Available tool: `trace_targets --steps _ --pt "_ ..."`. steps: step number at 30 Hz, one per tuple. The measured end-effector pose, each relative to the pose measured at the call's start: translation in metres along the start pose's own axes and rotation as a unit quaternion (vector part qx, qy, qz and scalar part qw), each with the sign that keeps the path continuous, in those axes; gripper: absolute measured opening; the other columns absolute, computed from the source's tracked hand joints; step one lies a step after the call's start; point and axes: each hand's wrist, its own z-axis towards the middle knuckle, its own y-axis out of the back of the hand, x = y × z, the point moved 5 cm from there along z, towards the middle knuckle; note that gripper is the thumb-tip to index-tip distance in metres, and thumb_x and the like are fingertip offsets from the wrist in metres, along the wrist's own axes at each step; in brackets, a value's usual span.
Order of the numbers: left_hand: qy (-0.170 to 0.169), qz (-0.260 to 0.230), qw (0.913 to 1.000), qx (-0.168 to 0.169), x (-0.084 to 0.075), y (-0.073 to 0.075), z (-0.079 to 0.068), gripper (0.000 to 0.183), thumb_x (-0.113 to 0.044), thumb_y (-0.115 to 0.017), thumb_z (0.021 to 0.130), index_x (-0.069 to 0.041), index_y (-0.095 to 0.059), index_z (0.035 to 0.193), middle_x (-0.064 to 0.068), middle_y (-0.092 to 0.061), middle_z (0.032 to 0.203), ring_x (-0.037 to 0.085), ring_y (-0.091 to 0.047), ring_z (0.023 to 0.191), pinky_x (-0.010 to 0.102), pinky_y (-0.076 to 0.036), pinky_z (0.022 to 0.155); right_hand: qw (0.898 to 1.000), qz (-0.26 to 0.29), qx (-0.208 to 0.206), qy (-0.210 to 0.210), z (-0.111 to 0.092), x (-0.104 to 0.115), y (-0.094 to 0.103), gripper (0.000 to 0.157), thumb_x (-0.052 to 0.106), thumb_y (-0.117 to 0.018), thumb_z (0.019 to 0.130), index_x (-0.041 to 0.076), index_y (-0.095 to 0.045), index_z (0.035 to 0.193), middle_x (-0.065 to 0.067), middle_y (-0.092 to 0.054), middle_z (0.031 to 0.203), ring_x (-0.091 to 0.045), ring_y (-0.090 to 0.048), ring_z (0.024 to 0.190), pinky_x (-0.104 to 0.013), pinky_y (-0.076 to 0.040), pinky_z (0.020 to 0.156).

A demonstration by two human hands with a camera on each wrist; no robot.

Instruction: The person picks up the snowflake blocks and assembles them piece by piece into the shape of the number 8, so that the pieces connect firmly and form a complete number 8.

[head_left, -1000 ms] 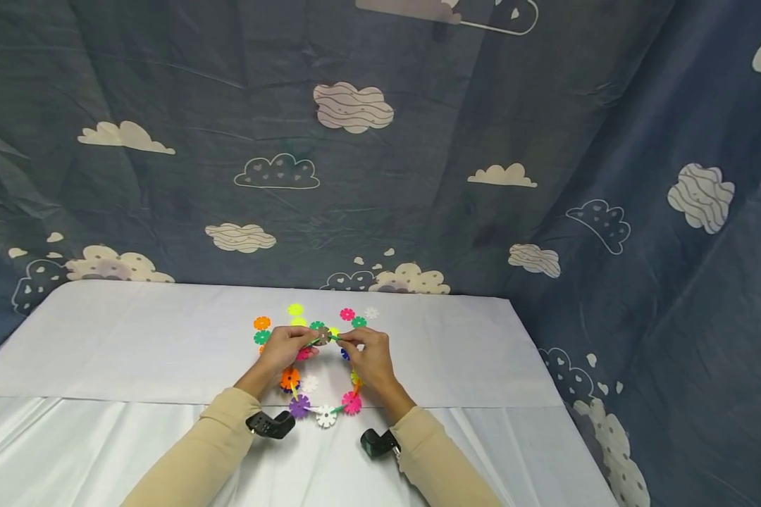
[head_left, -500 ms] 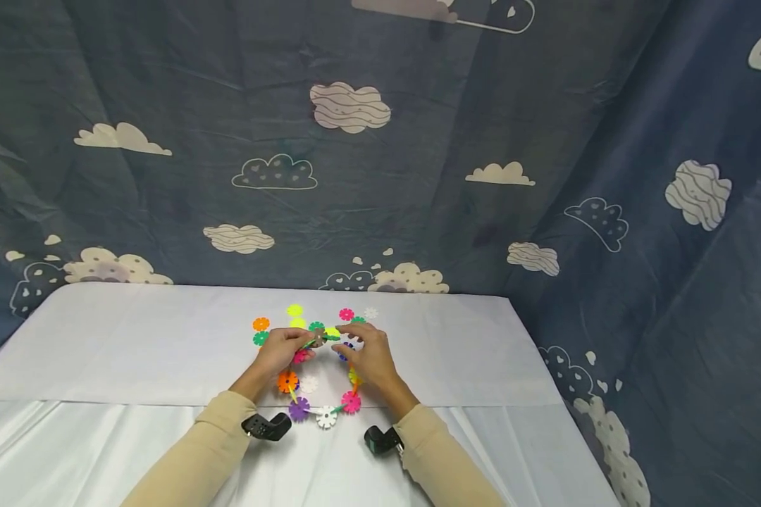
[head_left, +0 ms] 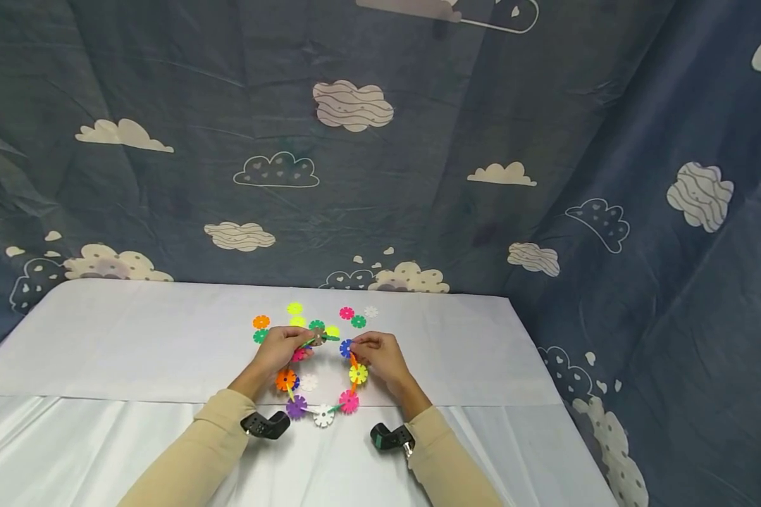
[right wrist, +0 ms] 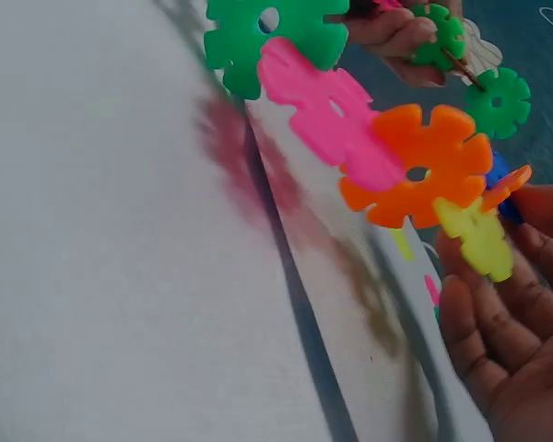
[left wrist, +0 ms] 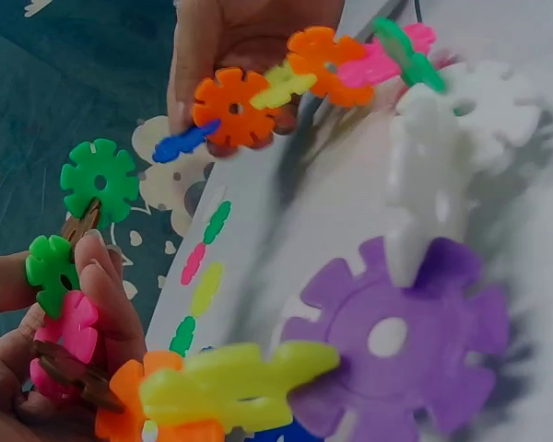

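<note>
A curved chain of slotted, flower-shaped interlocking discs hangs between both hands above the white table. My left hand (head_left: 282, 352) pinches one end at a green disc (left wrist: 51, 274). Beyond those fingers, a brown disc (head_left: 318, 336) and another green disc (left wrist: 100, 181) stick out. My right hand (head_left: 383, 359) pinches the other end at an orange disc (left wrist: 235, 106), beside the blue end disc (head_left: 347, 348). The two ends stand apart with a gap. Lower in the loop are a purple disc (head_left: 297, 408), a white disc (head_left: 323, 416) and a pink disc (head_left: 349, 402).
Loose discs lie flat on the white-covered table (head_left: 165, 345) behind the hands, among them an orange disc (head_left: 261, 322), a yellow disc (head_left: 294, 308), a pink disc (head_left: 347, 313) and a white disc (head_left: 370, 312). A dark cloud-printed curtain (head_left: 418, 232) hangs behind.
My right hand has let go of the green disc at the left end and moved right and down, where it now pinches the chain's other end. The left hand keeps its hold.
</note>
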Motion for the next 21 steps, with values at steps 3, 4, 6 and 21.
trace_targets --steps 3,4,6,21 --pt "-0.003 0.015 0.9999 -0.004 -0.001 0.001 0.0 0.029 -0.012 -0.057 0.097 0.012 -0.063 0.114 0.011 -0.069 0.093 0.008 -0.063 0.062 0.022 -0.054 0.062 1.0 0.015 -0.021 0.007 0.0 0.003 0.002 0.015 0.006 -0.067 0.09 -0.007 -0.067 0.097 -0.008 -0.07 0.083 -0.011 -0.062 0.068 -0.023 -0.055 0.064" --pt "-0.003 0.019 0.9998 -0.005 -0.001 0.002 0.0 0.029 -0.012 -0.057 0.097 0.011 -0.063 0.113 0.011 -0.07 0.093 0.008 -0.063 0.062 0.023 -0.055 0.063 1.0 0.013 -0.023 0.012 -0.001 0.005 0.002 0.015 0.007 -0.067 0.09 -0.007 -0.067 0.097 -0.008 -0.07 0.083 -0.011 -0.062 0.069 -0.024 -0.055 0.065" --pt "0.001 0.025 0.9997 -0.006 -0.001 0.002 0.001 0.028 -0.013 -0.058 0.097 0.01 -0.064 0.112 0.012 -0.07 0.095 0.008 -0.062 0.062 0.024 -0.055 0.064 0.999 0.009 -0.026 0.019 -0.002 0.009 0.003 0.015 0.008 -0.068 0.09 -0.006 -0.068 0.097 -0.007 -0.07 0.083 -0.011 -0.062 0.068 -0.023 -0.055 0.065" --pt "-0.026 0.024 0.9993 -0.008 -0.003 -0.003 0.005 0.023 -0.009 -0.058 0.097 0.011 -0.065 0.105 0.011 -0.069 0.094 0.007 -0.061 0.061 0.02 -0.054 0.06 0.999 -0.009 -0.034 0.031 0.0 0.014 -0.001 0.012 0.001 -0.069 0.087 -0.009 -0.069 0.093 -0.011 -0.069 0.077 -0.01 -0.061 0.063 -0.023 -0.054 0.059"
